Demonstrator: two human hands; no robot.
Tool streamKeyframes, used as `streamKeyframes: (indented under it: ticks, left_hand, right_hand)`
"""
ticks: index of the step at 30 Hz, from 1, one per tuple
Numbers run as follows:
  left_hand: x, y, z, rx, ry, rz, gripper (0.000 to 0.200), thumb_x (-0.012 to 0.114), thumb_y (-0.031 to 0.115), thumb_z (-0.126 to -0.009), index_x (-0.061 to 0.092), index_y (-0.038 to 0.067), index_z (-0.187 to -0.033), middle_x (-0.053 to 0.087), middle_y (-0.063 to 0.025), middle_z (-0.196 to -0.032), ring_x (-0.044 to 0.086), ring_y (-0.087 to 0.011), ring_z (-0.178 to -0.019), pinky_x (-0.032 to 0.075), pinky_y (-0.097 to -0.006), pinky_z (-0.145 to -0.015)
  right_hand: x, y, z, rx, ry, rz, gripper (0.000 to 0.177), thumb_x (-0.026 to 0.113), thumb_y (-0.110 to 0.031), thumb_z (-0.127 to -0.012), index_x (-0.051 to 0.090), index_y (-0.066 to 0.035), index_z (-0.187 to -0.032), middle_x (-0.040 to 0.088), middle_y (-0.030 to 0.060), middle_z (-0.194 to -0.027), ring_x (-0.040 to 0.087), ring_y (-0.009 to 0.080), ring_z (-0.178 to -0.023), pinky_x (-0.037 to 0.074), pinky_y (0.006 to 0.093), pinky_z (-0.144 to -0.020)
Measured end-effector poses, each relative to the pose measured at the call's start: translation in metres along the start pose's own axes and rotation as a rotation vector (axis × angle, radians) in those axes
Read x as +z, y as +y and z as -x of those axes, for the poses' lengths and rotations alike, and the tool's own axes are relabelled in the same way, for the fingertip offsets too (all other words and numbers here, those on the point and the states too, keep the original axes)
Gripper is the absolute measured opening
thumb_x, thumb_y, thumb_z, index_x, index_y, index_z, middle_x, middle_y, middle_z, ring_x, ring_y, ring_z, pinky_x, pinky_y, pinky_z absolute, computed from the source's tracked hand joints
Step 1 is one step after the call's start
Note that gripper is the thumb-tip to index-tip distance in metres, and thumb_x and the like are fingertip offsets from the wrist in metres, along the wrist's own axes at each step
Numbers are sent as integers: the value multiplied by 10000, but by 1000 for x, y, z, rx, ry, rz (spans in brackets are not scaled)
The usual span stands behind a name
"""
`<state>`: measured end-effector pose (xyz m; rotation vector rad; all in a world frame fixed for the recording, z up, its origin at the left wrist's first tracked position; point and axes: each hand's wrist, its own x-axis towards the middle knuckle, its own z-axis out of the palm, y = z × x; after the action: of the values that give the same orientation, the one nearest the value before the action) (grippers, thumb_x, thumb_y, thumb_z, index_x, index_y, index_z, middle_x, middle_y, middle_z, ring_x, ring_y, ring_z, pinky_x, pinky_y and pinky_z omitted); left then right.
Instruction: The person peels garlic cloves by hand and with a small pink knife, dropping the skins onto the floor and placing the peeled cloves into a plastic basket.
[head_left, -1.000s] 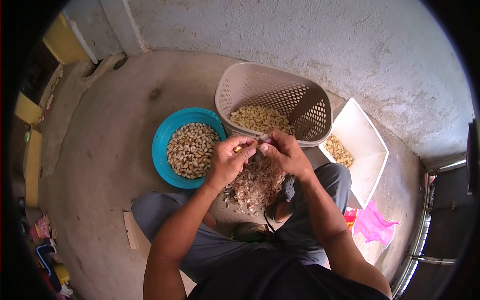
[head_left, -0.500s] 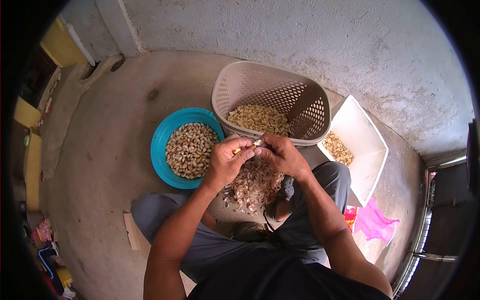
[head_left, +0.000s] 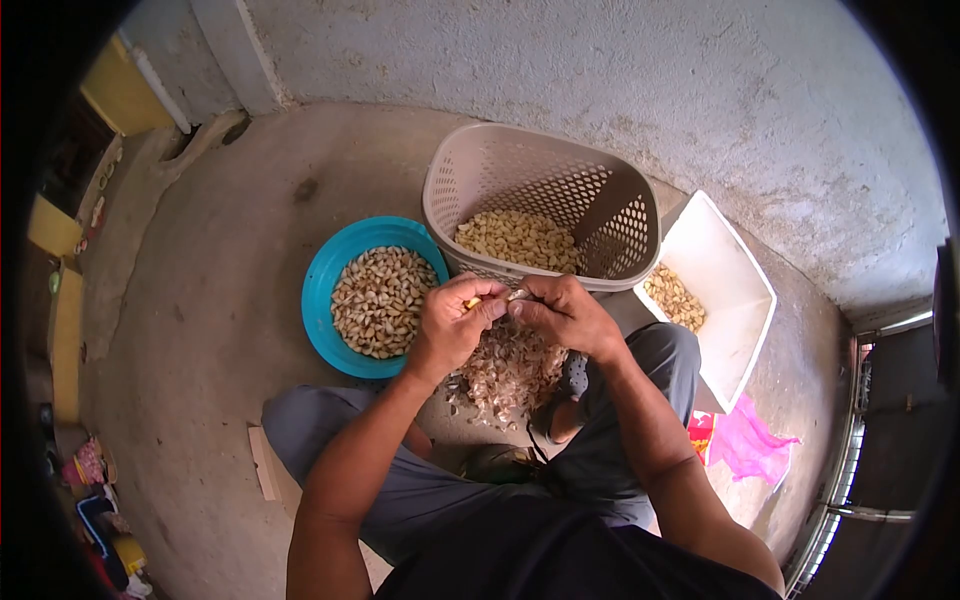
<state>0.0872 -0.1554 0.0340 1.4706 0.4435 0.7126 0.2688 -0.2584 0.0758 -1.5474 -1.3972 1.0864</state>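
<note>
My two hands meet above a heap of papery garlic skins. The fingers of my left hand are closed round a small tool with a yellow handle; its working end is too small to make out. Pinched in my right hand is a garlic clove, held against the left fingertips and partly hidden by them. To the left, a blue basin holds unpeeled garlic cloves. Just beyond my hands stands a taupe perforated basket with peeled cloves at its bottom.
A white box leans at the right with pale cloves in its lower part. Pink cloth lies on the floor beyond my right knee. A rough wall rises behind the basket. My bent knees flank the skins.
My right fingers have shifted slightly on the clove, and its pale surface shows at a different angle between the fingertips. The left hand stays almost in place; the containers have not moved.
</note>
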Motion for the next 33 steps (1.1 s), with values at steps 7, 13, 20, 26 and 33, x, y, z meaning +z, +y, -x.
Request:
streamKeyframes:
  ticks: [7, 13, 20, 26, 33]
  left_hand:
    - [-2, -3, 0, -146, 24, 169, 245, 744, 147, -953, 711, -44, -1102, 681, -45, -867, 589, -51, -644, 461, -191, -475]
    - [-6, 2, -1, -278, -48, 331, 257, 743, 155, -952, 713, -39, -1117, 675, -40, -826, 583, -59, -617, 465, -200, -470]
    - [1, -5, 0, -372, -36, 543, 229, 723, 134, -961, 695, -29, -1119, 675, -44, -838, 604, -82, -638, 472, -220, -451]
    - [8, -5, -2, -248, 53, 213, 243, 719, 165, -972, 682, -31, -1110, 646, -29, -812, 577, -62, -614, 449, -203, -439]
    - [12, -8, 3, -281, 80, 123, 240, 697, 200, -991, 683, -28, -1064, 613, -4, -727, 542, -44, -560, 419, -198, -417]
  right_hand:
    - [-3, 8, 2, -47, 47, -175, 163, 733, -109, -953, 671, 17, -1035, 613, 13, -826, 557, 93, -755, 467, 278, -697]
    - [-3, 17, -2, -105, 172, -369, 225, 722, -5, -932, 655, 14, -1146, 615, 3, -1009, 589, 72, -893, 506, 249, -773]
    - [19, 37, -9, -151, 199, -291, 221, 751, -45, -926, 659, 1, -1122, 658, 3, -937, 562, 65, -827, 481, 242, -723]
    - [10, 22, -4, -141, 342, 69, 193, 760, -49, -874, 650, 12, -1020, 670, 90, -827, 623, 167, -725, 506, 325, -673]
    - [20, 25, -4, -215, 367, 324, 218, 761, -61, -852, 640, 19, -1015, 648, 144, -771, 636, 223, -706, 510, 360, -644]
